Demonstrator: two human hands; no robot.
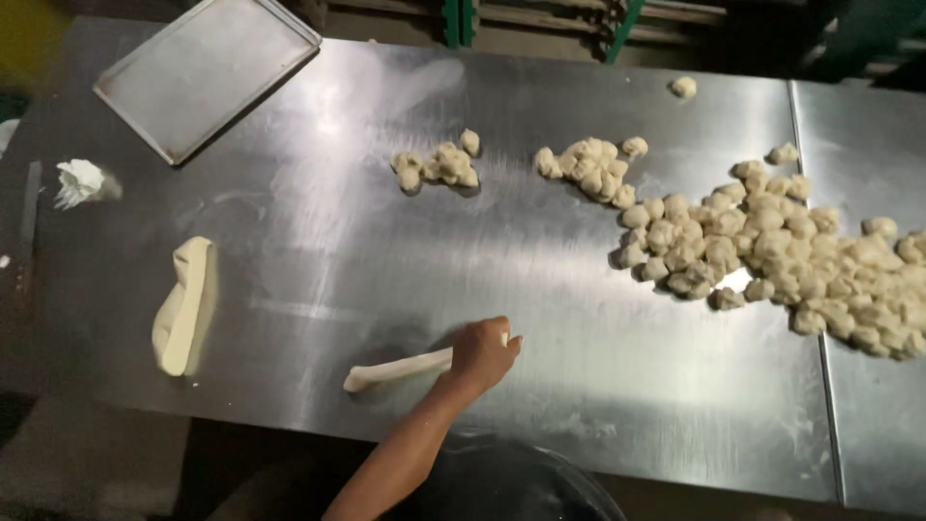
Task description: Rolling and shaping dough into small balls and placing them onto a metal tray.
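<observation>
My left hand is closed around the right end of a thin rope of dough that lies on the steel table near its front edge. The rope stretches out to the left of my hand. A thicker, longer lump of dough lies by itself at the left of the table. My right hand is out of view.
A large heap of small dough pieces covers the right side, with two smaller clusters behind the middle. A single piece sits far back. A flat metal tray lies at the back left, a crumpled white wad beside it.
</observation>
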